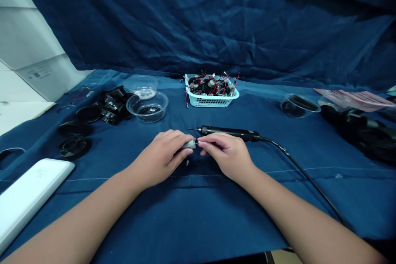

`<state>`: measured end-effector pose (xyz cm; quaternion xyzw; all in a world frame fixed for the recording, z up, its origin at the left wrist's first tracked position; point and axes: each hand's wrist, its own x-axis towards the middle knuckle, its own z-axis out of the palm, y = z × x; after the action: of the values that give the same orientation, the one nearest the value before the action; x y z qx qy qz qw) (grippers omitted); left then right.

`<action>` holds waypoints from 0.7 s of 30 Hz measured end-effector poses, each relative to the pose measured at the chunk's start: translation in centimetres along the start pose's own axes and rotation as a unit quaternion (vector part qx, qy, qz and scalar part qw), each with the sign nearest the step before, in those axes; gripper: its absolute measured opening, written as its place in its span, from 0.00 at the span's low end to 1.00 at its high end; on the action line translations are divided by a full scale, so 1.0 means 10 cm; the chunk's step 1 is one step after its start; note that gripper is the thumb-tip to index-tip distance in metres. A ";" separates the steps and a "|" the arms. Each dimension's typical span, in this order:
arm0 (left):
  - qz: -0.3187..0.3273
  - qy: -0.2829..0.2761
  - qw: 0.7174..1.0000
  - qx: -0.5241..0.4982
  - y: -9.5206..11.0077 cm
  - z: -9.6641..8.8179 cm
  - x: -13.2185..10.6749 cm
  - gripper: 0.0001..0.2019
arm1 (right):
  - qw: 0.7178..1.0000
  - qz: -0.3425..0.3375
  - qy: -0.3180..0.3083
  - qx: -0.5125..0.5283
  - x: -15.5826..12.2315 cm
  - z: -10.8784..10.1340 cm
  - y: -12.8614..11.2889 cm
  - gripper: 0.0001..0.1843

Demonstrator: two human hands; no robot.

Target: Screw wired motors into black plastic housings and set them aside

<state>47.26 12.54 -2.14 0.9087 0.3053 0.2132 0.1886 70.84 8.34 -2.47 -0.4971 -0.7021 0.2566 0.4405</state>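
A small grey motor-like cylinder (189, 144) lies between the thumb and fingers of my left hand (163, 153), its end pointing right. My right hand (229, 151) is closed in a pinch at that end; what sits between its fingertips is tiny and mostly hidden. Just behind both hands rests a black electric screwdriver (229, 132), its thin bit pointing left and its cable running off to the right. On the cloth below my left fingertips is a tiny pale piece (187, 162).
A light-blue basket (213, 101) full of red-wired parts stands at the back. Clear bowls (147, 117) and black round parts (111, 105) are at left, near a white device (37, 189). To the right are a clear tub (298, 107), pink baskets (355, 99) and black items (361, 132).
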 end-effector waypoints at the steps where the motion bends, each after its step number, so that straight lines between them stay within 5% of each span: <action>1: -0.002 0.001 1.000 -0.002 0.00 0.00 0.00 0.15 | 1.000 -0.013 -0.001 -0.013 0.00 0.00 0.00 0.06; 11: -0.003 -0.013 1.000 -0.003 -0.05 0.01 -0.01 0.15 | 0.990 -0.104 -0.028 -0.085 0.00 0.00 0.04 0.07; 21: -0.011 -0.030 0.999 -0.016 -0.03 0.01 -0.02 0.14 | 0.997 -0.036 -0.041 -0.058 0.03 0.02 0.01 0.07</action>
<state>46.97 12.64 -2.42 0.9082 0.3058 0.1888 0.2144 70.66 8.65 -2.54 -0.4850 -0.7508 0.2193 0.3911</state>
